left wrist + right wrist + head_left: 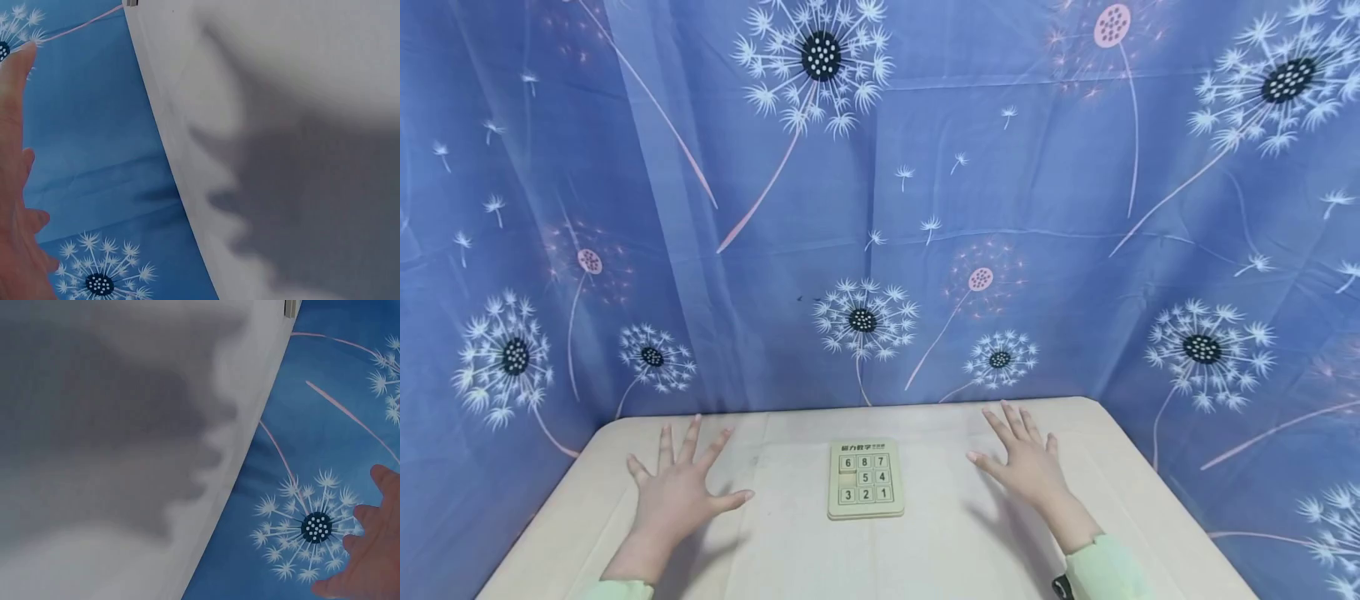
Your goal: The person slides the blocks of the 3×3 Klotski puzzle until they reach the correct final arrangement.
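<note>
A pale green number slide puzzle [867,513] lies flat on the table between the two hands in the head view. Its tiles read 6, 8, 7 on top, then a gap with 5 and 4, then 3, 2, 1. To its left, my left hand [675,498] is held with fingers spread, its shadow falling on the tabletop. My right hand [1030,468] has its fingers straight and apart, to the right of the puzzle. Neither hand touches anything. Both wrist views show a hand at the frame's edge, the left hand [15,187] and the right hand [375,550].
The cream-covered table [805,567] has rounded far corners. A blue curtain [925,192] printed with dandelions surrounds it at the back and both sides. Pale green sleeves [1108,571] cover the forearms, and a dark band [1062,587] shows by the right one.
</note>
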Demonstrator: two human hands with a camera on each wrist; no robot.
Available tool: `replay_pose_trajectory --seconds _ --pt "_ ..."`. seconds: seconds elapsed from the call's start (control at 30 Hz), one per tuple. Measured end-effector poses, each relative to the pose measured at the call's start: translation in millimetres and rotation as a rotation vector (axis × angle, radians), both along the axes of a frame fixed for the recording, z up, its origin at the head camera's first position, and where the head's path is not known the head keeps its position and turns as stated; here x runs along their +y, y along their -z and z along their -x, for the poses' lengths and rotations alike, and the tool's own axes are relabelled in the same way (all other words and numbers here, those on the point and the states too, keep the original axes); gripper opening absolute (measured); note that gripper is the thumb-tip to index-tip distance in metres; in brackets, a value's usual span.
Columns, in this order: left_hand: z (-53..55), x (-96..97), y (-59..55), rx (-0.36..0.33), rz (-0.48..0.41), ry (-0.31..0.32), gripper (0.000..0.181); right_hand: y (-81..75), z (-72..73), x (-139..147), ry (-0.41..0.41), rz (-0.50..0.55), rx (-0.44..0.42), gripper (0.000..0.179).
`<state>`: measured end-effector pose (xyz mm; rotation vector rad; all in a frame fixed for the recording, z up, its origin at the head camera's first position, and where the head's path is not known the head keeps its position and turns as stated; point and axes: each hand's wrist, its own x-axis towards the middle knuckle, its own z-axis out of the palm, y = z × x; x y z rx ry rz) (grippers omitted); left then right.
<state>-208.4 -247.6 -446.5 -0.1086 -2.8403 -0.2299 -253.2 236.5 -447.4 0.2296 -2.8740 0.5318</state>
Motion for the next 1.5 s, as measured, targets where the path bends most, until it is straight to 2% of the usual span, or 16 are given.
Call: replay_pose_trajectory --seconds 0.53,0.9,1.27,1.5 --pt "5.0 22.2 15.5 -0.019 -0.051 0.04 0.104 7.8 -1.6 -20.0 -0.105 0.019 0.07 0.075" --pt "8.6 32.4 19.3 0.004 -0.026 0.072 0.104 13.5 -0.5 -33.4 -0.167 0.025 0.113 0.071" --pt "16.0 41.3 24.6 -0.015 -0.03 0.105 0.104 17.4 1.9 -45.7 -0.224 0.0 0.096 0.07" --pt "21.9 46.7 27.6 -0.056 -0.037 0.131 0.105 17.7 3.5 -54.3 -0.257 -0.024 0.069 0.07"
